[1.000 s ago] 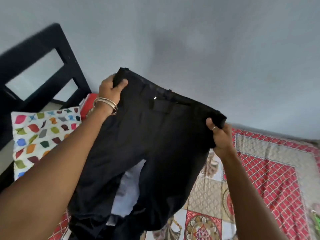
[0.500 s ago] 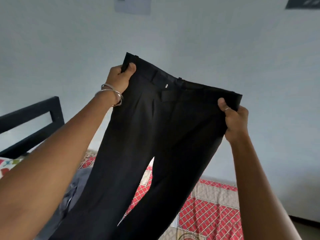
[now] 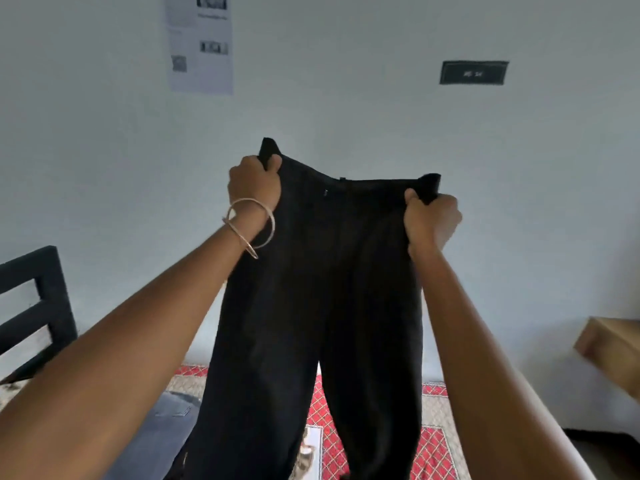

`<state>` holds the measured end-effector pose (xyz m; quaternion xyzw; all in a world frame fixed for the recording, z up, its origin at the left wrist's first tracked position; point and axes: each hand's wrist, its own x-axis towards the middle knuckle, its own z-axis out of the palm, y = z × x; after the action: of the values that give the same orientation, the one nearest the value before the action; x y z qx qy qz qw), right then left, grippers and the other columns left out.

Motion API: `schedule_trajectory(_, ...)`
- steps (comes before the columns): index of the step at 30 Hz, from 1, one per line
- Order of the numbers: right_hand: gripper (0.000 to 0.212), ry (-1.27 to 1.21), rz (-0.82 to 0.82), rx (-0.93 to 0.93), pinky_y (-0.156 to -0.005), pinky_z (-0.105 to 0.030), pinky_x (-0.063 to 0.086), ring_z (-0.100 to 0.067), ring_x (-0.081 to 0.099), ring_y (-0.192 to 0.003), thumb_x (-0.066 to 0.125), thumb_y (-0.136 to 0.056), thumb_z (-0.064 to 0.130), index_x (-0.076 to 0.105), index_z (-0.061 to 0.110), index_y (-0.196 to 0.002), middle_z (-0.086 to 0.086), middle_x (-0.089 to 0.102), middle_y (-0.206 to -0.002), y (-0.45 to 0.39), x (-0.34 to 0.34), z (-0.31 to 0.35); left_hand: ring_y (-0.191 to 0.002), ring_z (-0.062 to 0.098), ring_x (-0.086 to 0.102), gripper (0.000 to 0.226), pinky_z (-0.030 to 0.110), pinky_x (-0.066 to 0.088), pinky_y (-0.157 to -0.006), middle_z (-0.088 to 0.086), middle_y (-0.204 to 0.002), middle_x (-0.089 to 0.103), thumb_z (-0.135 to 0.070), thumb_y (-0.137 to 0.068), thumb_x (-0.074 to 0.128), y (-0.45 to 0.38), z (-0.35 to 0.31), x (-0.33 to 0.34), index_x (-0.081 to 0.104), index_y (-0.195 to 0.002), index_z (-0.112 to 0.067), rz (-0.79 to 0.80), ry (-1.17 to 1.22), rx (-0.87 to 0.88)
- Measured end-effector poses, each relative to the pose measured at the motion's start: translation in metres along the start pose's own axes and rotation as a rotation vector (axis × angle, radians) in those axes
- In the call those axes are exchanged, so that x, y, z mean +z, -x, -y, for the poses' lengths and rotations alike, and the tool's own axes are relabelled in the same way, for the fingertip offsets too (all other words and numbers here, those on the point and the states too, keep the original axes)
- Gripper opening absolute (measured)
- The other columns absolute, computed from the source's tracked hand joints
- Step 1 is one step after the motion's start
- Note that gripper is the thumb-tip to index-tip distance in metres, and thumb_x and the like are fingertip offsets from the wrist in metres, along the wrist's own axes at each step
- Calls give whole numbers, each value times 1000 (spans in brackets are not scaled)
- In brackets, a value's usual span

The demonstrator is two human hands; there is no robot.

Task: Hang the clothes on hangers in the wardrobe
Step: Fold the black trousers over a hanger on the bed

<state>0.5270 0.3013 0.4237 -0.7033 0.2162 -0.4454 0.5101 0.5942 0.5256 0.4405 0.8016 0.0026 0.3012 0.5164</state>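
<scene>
A pair of black trousers [image 3: 322, 306] hangs upright in front of me, held up by the waistband with both legs dropping toward the bed. My left hand [image 3: 254, 185], with thin bangles at the wrist, grips the waistband's left corner. At the right corner my right hand [image 3: 431, 220] is closed on the band. A grey garment [image 3: 162, 427] lies on the bed at the lower left. No hanger or wardrobe is in view.
A bed with a red patterned cover [image 3: 429, 445] lies below. Its black headboard [image 3: 45, 306] stands at the left. A wooden piece of furniture [image 3: 609, 344] juts in at the right. The pale wall carries a paper sheet [image 3: 201, 43] and a dark plaque [image 3: 472, 72].
Both hands have lifted the trousers higher and levelled the waistband, so the legs hang straight. My view has tilted up; the pillow has left the frame and the paper and plaque have appeared.
</scene>
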Motion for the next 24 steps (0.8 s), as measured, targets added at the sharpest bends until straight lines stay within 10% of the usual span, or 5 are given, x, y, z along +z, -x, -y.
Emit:
schedule_trajectory(6, 26, 46, 43, -104, -82, -40, 53, -31, 62, -89, 62, -90, 27, 62, 1, -93, -10, 61, -90, 8, 6, 31, -100, 31, 61, 43, 27, 40, -69, 15, -109, 64, -38, -83, 64, 20, -65, 45, 61, -107, -2, 156, 89, 1)
schedule_trajectory(11, 12, 120, 257, -211, -55, -29, 40, -28, 54, -68, 60, -81, 16, 55, 6, -76, -11, 58, -77, 4, 10, 54, -65, 23, 55, 33, 27, 30, -46, 2, -63, 54, -38, -78, 67, 33, -99, 62, 56, -67, -10, 274, 42, 127)
schedule_trajectory(19, 19, -103, 732, -121, -68, -25, 54, -19, 70, -85, 47, -92, -1, 65, 4, -97, -11, 71, -92, -23, -13, 60, -64, 23, 68, 33, 33, 59, -52, 15, -84, 64, -23, -87, 67, 33, -123, 67, 59, -102, 6, 645, 440, -45)
schedule_trajectory(24, 21, -155, 701, -201, -81, -35, 55, -21, 66, -82, 49, -85, -15, 65, -3, -90, -15, 66, -85, -34, -25, 43, -79, 25, 71, 35, 38, 61, -71, 17, -89, 70, -26, -96, 55, 31, -121, 71, 61, -106, 7, 812, 372, 129)
